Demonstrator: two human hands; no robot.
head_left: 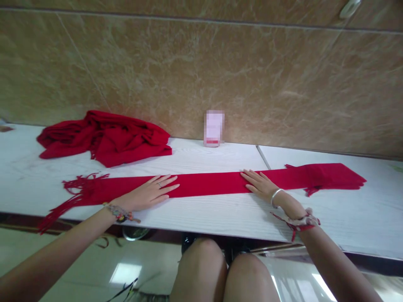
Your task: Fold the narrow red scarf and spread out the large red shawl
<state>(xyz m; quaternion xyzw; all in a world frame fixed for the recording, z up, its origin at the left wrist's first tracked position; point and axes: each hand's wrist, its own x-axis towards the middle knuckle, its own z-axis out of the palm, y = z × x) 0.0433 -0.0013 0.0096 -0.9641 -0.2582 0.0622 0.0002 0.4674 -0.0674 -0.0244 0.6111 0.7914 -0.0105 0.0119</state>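
Note:
A long red scarf (210,184) lies flat in a narrow strip along the white table (204,214). Its fringed end spreads out at the left and hangs toward the front edge. My left hand (153,193) rests palm down on the left part of the strip, fingers stretched out, a ring on one finger. Farther right, my right hand (260,184) lies flat on the same strip with fingers extended. Beyond it, folded red cloth (330,176) with a little fringe covers the strip's right end; whether it is the same piece I cannot tell.
A crumpled heap of red cloth (107,138) lies at the back left. A small pinkish-white blurred object (214,128) stands against the brown marbled wall (201,75). A seam (262,157) runs between table sections. My knees (226,268) are below the front edge.

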